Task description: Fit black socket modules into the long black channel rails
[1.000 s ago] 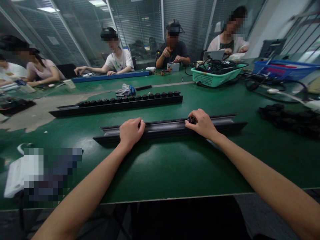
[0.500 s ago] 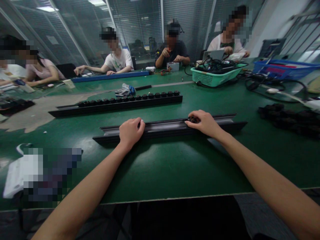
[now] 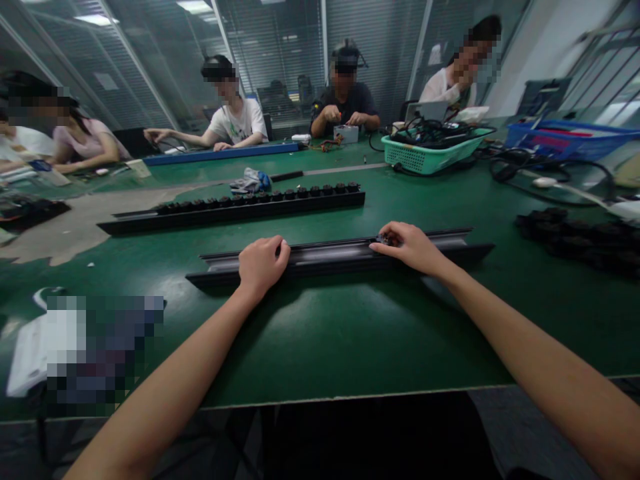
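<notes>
A long black channel [image 3: 330, 253] with a pale grey inner face lies across the green table in front of me. My left hand [image 3: 263, 267] is closed round its left part, thumb and fingers gripping the walls. Toward the channel's right part, my right hand [image 3: 407, 245] pinches a small dark round part [image 3: 384, 239] at the channel's opening. The fingers cover much of that part. Farther back lies a second black channel [image 3: 240, 215], with a row of several black round parts [image 3: 289, 194] along it.
A pile of black parts [image 3: 580, 233] lies at the right. Behind are a green basket [image 3: 425, 157] of cables, a blue basket [image 3: 565, 139] and gloves [image 3: 250, 181]. A white object [image 3: 30, 347] sits at the left front. Several people sit across the table.
The fingers of my right hand have shifted slightly round the small part; my left hand has stayed in place. At the back right, a person has raised a hand toward the head.
</notes>
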`<action>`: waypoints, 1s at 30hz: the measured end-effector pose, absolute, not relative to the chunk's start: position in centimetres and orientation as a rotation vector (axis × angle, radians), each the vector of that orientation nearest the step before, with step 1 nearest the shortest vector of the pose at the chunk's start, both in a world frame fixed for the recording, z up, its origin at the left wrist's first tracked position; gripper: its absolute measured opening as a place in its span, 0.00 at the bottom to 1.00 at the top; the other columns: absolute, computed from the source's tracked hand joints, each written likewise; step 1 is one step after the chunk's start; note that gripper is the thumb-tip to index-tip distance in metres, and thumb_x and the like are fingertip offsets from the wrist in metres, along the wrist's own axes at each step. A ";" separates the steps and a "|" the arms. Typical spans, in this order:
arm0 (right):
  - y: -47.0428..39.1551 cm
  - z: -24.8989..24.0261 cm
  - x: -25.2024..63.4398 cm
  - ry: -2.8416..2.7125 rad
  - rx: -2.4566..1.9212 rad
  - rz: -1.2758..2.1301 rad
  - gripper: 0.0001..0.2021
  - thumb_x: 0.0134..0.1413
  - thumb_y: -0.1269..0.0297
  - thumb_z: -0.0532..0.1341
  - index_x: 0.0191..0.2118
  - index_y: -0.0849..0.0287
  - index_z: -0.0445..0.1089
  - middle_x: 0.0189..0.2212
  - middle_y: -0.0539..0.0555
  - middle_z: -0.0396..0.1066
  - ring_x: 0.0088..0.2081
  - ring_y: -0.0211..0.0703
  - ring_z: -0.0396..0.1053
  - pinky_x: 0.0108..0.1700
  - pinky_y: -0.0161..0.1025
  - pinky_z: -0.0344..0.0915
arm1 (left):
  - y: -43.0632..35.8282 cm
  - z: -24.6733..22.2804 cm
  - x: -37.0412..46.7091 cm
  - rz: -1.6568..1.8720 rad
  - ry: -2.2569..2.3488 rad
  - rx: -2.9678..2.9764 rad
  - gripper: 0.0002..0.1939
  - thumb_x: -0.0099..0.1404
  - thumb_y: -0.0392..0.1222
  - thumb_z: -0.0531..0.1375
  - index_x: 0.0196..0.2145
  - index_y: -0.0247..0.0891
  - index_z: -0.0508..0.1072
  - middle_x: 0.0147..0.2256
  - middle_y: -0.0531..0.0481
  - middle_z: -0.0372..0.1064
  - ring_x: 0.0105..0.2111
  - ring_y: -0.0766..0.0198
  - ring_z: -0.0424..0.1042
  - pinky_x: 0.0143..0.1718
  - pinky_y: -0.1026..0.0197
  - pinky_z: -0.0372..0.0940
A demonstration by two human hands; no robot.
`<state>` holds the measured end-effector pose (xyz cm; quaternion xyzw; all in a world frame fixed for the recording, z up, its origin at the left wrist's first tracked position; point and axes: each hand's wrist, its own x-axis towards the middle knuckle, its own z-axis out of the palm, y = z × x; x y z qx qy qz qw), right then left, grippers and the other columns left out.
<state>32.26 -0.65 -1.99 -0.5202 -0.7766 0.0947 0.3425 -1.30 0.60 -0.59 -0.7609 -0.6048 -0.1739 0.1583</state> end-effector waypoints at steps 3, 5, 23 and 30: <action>-0.8 -1.8 32.2 -1.962 -1.368 0.313 0.20 0.53 0.43 0.63 0.36 0.57 0.69 0.28 0.52 0.66 0.30 0.43 0.62 0.34 0.41 0.57 | 0.6 -0.7 -1.3 -0.520 -1.710 -2.174 0.21 0.73 0.49 0.45 0.34 0.41 0.73 0.32 0.46 0.73 0.33 0.58 0.71 0.29 0.59 0.50; -0.8 -1.8 32.2 -1.942 -1.372 0.310 0.19 0.53 0.45 0.63 0.35 0.57 0.68 0.28 0.52 0.66 0.31 0.43 0.62 0.34 0.41 0.57 | 0.7 -0.7 -1.3 -0.527 -1.703 -2.171 0.21 0.73 0.49 0.45 0.34 0.41 0.73 0.32 0.47 0.73 0.33 0.58 0.71 0.28 0.59 0.50; -0.8 -1.9 32.3 -1.879 -1.377 0.164 0.10 0.50 0.56 0.64 0.29 0.56 0.65 0.25 0.51 0.62 0.31 0.43 0.60 0.35 0.40 0.55 | 0.7 -0.7 -1.4 -0.542 -1.693 -2.177 0.20 0.73 0.49 0.45 0.34 0.41 0.73 0.32 0.47 0.73 0.33 0.59 0.71 0.29 0.59 0.50; -0.8 -1.8 32.4 -1.877 -1.413 0.167 0.09 0.49 0.57 0.64 0.29 0.56 0.67 0.25 0.52 0.63 0.30 0.44 0.61 0.34 0.41 0.56 | 0.7 -0.6 -1.3 -0.545 -1.694 -2.176 0.20 0.73 0.48 0.45 0.33 0.41 0.73 0.32 0.47 0.73 0.32 0.59 0.71 0.29 0.59 0.50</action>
